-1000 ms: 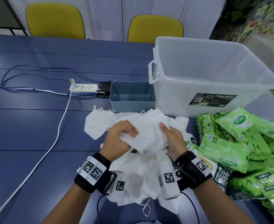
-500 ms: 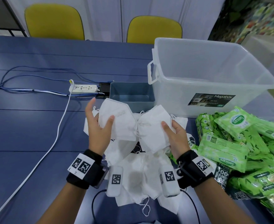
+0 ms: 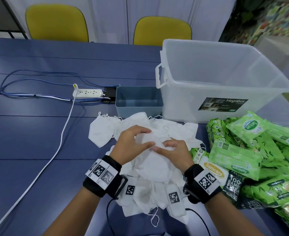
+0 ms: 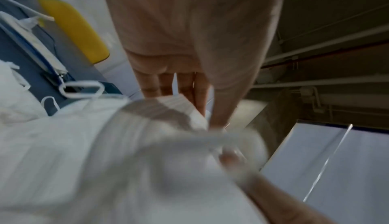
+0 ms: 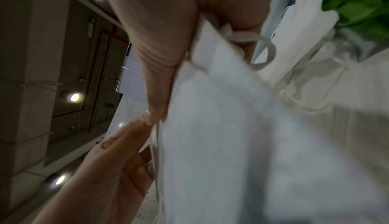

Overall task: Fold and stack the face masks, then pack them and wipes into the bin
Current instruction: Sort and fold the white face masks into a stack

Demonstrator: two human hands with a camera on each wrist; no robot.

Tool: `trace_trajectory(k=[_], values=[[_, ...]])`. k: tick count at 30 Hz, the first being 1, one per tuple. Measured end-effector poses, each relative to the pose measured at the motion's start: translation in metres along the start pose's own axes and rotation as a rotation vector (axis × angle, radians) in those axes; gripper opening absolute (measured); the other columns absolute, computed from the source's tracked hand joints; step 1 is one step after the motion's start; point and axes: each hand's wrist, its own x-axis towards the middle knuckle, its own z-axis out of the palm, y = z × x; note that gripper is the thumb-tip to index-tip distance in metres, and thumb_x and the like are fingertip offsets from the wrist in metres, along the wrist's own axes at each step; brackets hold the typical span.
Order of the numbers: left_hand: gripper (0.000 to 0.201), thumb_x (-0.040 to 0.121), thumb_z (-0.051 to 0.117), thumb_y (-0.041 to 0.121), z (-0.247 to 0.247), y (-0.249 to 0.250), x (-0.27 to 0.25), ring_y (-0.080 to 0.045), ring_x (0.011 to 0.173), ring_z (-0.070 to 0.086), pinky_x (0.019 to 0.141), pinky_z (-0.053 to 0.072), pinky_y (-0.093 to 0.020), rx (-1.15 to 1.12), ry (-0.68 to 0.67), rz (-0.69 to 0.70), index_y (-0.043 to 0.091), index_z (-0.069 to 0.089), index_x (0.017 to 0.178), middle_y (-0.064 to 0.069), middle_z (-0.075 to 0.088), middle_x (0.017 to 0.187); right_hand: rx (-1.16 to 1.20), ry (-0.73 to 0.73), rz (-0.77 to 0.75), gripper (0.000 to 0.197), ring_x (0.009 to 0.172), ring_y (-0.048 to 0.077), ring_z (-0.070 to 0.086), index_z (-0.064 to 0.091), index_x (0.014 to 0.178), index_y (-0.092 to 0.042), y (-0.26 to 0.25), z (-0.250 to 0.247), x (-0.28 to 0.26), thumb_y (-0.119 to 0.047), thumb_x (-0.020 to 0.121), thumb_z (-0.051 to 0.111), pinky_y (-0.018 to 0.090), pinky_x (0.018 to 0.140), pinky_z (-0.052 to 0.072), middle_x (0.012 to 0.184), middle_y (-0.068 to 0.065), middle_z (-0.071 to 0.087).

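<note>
A heap of white face masks (image 3: 140,193) lies on the blue table in front of me. Both hands meet above it on one white mask (image 3: 150,160), its two halves pressed together. My left hand (image 3: 148,137) curls over the mask's left side, thumb on top. My right hand (image 3: 162,147) grips the right side, thumb pointing left. In the left wrist view, my left hand (image 4: 202,104) has fingers behind the blurred mask (image 4: 147,144). In the right wrist view, my right hand (image 5: 168,78) pinches the mask (image 5: 231,144). Green wipe packs (image 3: 242,150) are piled at the right. The clear bin (image 3: 252,86) stands behind them.
A small blue-grey box (image 3: 138,108) sits left of the bin. A white power strip (image 3: 87,93) with blue and white cables (image 3: 58,147) lies at the left. One mask (image 3: 101,132) lies apart at the heap's left. Two yellow chairs (image 3: 57,23) stand behind the table.
Half a second ago my hands held the mask spread wide and raised. They have since come together and dropped toward the heap, closing the mask's halves.
</note>
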Motion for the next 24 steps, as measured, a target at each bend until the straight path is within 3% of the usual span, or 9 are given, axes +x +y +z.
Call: trace_trajectory(k=[4, 6, 9, 11, 14, 16, 18, 21, 24], values=[[0.011, 0.079, 0.074, 0.017, -0.002, -0.005, -0.001, 0.011, 0.077, 0.052, 0.069, 0.034, -0.004, 0.065, 0.02, -0.025, 0.017, 0.066, 0.087, 0.011, 0.065, 0.085, 0.011, 0.073, 0.031, 0.018, 0.077, 0.012, 0.065, 0.075, 0.07, -0.006, 0.003, -0.003, 0.003, -0.02, 0.065, 0.086, 0.029, 0.078, 0.051, 0.076, -0.001, 0.072], [0.01, 0.086, 0.067, 0.015, -0.003, -0.009, 0.0, 0.007, 0.075, 0.051, 0.067, 0.036, -0.007, -0.017, 0.175, -0.072, 0.015, 0.057, 0.085, 0.011, 0.058, 0.079, 0.092, 0.112, 0.057, 0.014, 0.081, 0.014, 0.068, 0.076, 0.072, -0.012, 0.002, -0.007, 0.003, -0.022, 0.065, 0.084, 0.03, 0.08, 0.051, 0.079, -0.002, 0.075], [0.011, 0.097, 0.05, 0.017, -0.005, -0.007, 0.001, -0.015, 0.072, 0.054, 0.051, 0.046, -0.016, -0.358, 0.368, -0.273, 0.009, 0.042, 0.095, -0.005, 0.054, 0.09, 0.156, 0.163, 0.075, 0.025, 0.098, 0.009, 0.066, 0.076, 0.081, -0.017, 0.001, -0.009, 0.003, -0.032, 0.062, 0.081, 0.027, 0.093, 0.046, 0.093, -0.003, 0.075], [0.012, 0.101, 0.04, 0.02, 0.0, 0.001, -0.001, -0.023, 0.064, 0.059, 0.044, 0.05, -0.024, -0.629, 0.359, -0.418, 0.008, 0.037, 0.1, -0.011, 0.054, 0.093, 0.217, 0.152, 0.105, 0.035, 0.106, 0.007, 0.064, 0.076, 0.09, -0.021, 0.002, -0.005, 0.003, -0.038, 0.059, 0.079, 0.026, 0.093, 0.047, 0.105, -0.006, 0.073], [0.013, 0.103, 0.036, 0.02, 0.015, 0.008, -0.006, -0.024, 0.059, 0.062, 0.05, 0.054, -0.03, -0.785, 0.263, -0.538, 0.007, 0.037, 0.098, -0.009, 0.054, 0.092, 0.267, 0.16, 0.141, 0.054, 0.115, 0.01, 0.059, 0.071, 0.104, -0.02, 0.005, 0.006, 0.005, -0.044, 0.057, 0.079, 0.029, 0.095, 0.047, 0.117, -0.003, 0.068], [0.014, 0.1, 0.041, 0.017, 0.027, 0.004, -0.01, -0.02, 0.06, 0.058, 0.057, 0.052, -0.033, -0.668, 0.186, -0.534, 0.006, 0.042, 0.092, -0.009, 0.054, 0.087, 0.283, 0.175, 0.155, 0.062, 0.113, 0.018, 0.06, 0.068, 0.107, -0.009, 0.006, 0.011, 0.006, -0.046, 0.059, 0.083, 0.038, 0.098, 0.046, 0.114, 0.008, 0.067], [0.015, 0.096, 0.051, 0.017, 0.033, -0.002, -0.014, -0.016, 0.062, 0.054, 0.063, 0.046, -0.029, -0.453, 0.104, -0.458, 0.005, 0.051, 0.086, -0.006, 0.055, 0.076, 0.313, 0.165, 0.154, 0.05, 0.104, 0.028, 0.065, 0.069, 0.102, -0.006, 0.007, 0.013, 0.007, -0.039, 0.068, 0.082, 0.045, 0.087, 0.05, 0.105, 0.014, 0.071], [0.01, 0.089, 0.061, 0.02, 0.032, -0.006, -0.019, -0.013, 0.065, 0.053, 0.059, 0.04, -0.02, -0.221, -0.019, -0.339, 0.013, 0.065, 0.083, -0.005, 0.06, 0.075, 0.323, 0.233, 0.166, 0.035, 0.093, 0.031, 0.067, 0.068, 0.096, -0.006, 0.01, 0.01, 0.01, -0.029, 0.073, 0.081, 0.041, 0.073, 0.051, 0.099, 0.013, 0.072], [0.026, 0.084, 0.065, 0.028, 0.031, -0.009, -0.019, -0.014, 0.065, 0.043, 0.058, 0.033, -0.021, -0.024, -0.124, -0.315, 0.002, 0.063, 0.083, -0.004, 0.049, 0.075, 0.329, 0.288, 0.156, 0.019, 0.09, 0.031, 0.067, 0.068, 0.094, -0.008, 0.011, 0.005, 0.013, -0.018, 0.079, 0.076, 0.043, 0.074, 0.049, 0.097, 0.014, 0.072]])
